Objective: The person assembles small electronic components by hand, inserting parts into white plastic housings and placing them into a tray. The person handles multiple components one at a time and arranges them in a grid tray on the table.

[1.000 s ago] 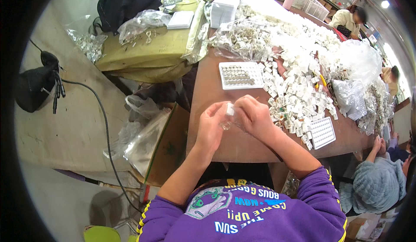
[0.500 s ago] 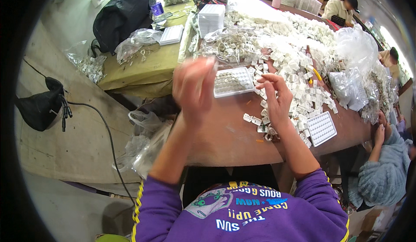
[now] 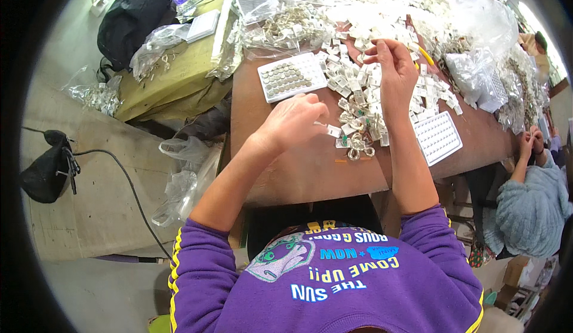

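Observation:
My left hand (image 3: 296,120) is closed over the brown table, its fingertips beside a small clear-white plastic piece (image 3: 332,130). What its fingers hold, if anything, I cannot make out. Farther right, my right hand (image 3: 396,73) is raised above a spread of small white plastic pieces (image 3: 352,77), fingers bent and slightly apart, with nothing visible in them. A white tray (image 3: 310,69) partly filled with round, silvery pieces lies just beyond my left hand. Several ring-like pieces (image 3: 357,148) lie at the near edge of the spread.
Right of my right forearm lies a second white tray (image 3: 437,137) with rows of small bumps. Stacked white trays (image 3: 256,0) and bagged parts (image 3: 286,27) stand at the back. A yellow-handled tool (image 3: 425,56) lies in the pile. A co-worker's blue sleeve (image 3: 531,202) is at far right.
My left hand has come down from its blurred, raised position, nearer to me and to the loose pieces. My right hand has moved farther out over the pile. The whole view has shifted.

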Available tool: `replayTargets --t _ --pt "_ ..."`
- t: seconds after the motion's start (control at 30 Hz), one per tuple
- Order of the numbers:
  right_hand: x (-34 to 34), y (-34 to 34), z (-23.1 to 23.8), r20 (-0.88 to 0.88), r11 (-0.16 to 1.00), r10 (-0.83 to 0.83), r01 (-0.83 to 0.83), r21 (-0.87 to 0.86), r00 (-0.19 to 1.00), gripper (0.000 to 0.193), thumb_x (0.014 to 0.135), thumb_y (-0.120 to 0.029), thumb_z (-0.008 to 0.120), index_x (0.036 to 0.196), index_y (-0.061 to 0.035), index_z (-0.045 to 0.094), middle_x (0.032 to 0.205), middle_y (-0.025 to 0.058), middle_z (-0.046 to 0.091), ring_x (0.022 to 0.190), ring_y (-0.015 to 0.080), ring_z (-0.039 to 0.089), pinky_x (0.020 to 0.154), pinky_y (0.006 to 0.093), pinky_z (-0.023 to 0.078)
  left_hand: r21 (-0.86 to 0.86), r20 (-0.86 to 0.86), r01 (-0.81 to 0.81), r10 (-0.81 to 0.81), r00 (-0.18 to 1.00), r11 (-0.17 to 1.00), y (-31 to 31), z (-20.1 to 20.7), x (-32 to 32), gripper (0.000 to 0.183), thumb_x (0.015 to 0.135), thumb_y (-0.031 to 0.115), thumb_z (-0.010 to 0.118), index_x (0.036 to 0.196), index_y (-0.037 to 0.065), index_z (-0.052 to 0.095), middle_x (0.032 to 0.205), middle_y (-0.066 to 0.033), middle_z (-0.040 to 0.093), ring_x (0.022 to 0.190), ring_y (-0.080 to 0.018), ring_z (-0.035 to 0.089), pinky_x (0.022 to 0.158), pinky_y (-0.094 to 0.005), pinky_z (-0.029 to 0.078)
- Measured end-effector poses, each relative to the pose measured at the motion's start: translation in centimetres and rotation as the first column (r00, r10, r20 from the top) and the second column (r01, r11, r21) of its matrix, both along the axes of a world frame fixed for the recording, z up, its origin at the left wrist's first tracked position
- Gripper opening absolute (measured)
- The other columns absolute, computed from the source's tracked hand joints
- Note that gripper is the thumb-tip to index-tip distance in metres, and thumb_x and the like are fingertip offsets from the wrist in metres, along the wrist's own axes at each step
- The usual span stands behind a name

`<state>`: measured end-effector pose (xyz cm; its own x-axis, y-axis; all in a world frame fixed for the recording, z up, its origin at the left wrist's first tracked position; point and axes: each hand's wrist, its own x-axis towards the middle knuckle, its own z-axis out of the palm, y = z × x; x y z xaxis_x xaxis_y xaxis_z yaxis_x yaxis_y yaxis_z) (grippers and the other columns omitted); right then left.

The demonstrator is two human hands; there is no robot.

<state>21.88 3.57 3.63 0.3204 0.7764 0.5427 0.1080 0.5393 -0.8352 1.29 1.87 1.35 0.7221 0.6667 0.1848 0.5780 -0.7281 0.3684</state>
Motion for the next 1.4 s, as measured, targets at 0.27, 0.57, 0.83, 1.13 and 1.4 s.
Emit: replayTargets --t 0.27,0.57,0.83,1.13,1.4 --pt "1.0 0.2 0.2 0.494 0.983 0.097 -0.007 -0.182 0.864 0.014 0.087 -0.013 0.065 0.096 -0.0028 0.068 0.072 0.0106 0.069 0.065 0.0181 0.066 0.063 0.0277 0.051 -0.137 0.076 -0.217 0.228 0.971 0.967 -1.7 -0.9 0.1 0.018 0.079 0.009 0.068 0.094 0.006 0.059 0.088 -0.01 0.06 0.084 -0.0231 0.061 0.077 -0.0329 0.05" --pt "2.5 -0.1 -0.9 0.856 0.912 0.404 -0.064 -0.406 0.322 0.026 0.074 0.001 0.061 0.097 -0.0066 0.069 0.085 0.013 0.068 0.083 0.0294 0.066 0.077 0.0372 0.051 -0.684 0.669 0.102 0.567 0.48 0.722 -1.0 -0.4 0.5 0.029 0.087 0.007 0.067 0.114 0.0 0.059 0.092 -0.0028 0.065 0.083 -0.0074 0.061 0.076 -0.0223 0.049" --pt "2.6 -0.3 1.3 0.345 0.895 0.385 -0.255 -0.366 0.856 0.012 0.083 0.0 0.064 0.094 -0.0035 0.069 0.089 0.0007 0.066 0.075 0.0088 0.06 0.069 0.0233 0.048 -0.727 0.646 0.457 0.735 0.205 0.512 -0.3 -1.7 0.2 0.016 0.093 0.003 0.055 0.109 0.0 0.054 0.094 -0.0092 0.064 0.094 -0.0205 0.065 0.087 -0.0323 0.052" --pt "0.3 -0.1 0.1 -0.387 0.868 0.278 -0.403 -0.29 0.879 0.012 0.086 -0.005 0.068 0.096 -0.0023 0.063 0.085 0.0036 0.065 0.076 0.0093 0.063 0.07 0.0226 0.051 -0.685 0.606 0.588 0.785 0.131 0.43 -0.7 -2.3 0.5 0.015 0.094 0.01 0.059 0.106 0.003 0.056 0.094 -0.0065 0.063 0.09 -0.0141 0.061 0.088 -0.0298 0.05" --pt "-0.2 0.1 -0.7 0.417 0.965 0.042 0.071 -0.252 0.908 0.011 0.085 -0.004 0.068 0.094 -0.0016 0.062 0.083 0.0039 0.066 0.074 0.0094 0.063 0.066 0.0224 0.051 -0.798 0.538 0.408 0.829 0.154 0.443 -0.8 -2.1 0.5 0.017 0.095 0.014 0.059 0.108 0.003 0.059 0.089 -0.0012 0.061 0.082 -0.0085 0.056 0.075 -0.0238 0.046"
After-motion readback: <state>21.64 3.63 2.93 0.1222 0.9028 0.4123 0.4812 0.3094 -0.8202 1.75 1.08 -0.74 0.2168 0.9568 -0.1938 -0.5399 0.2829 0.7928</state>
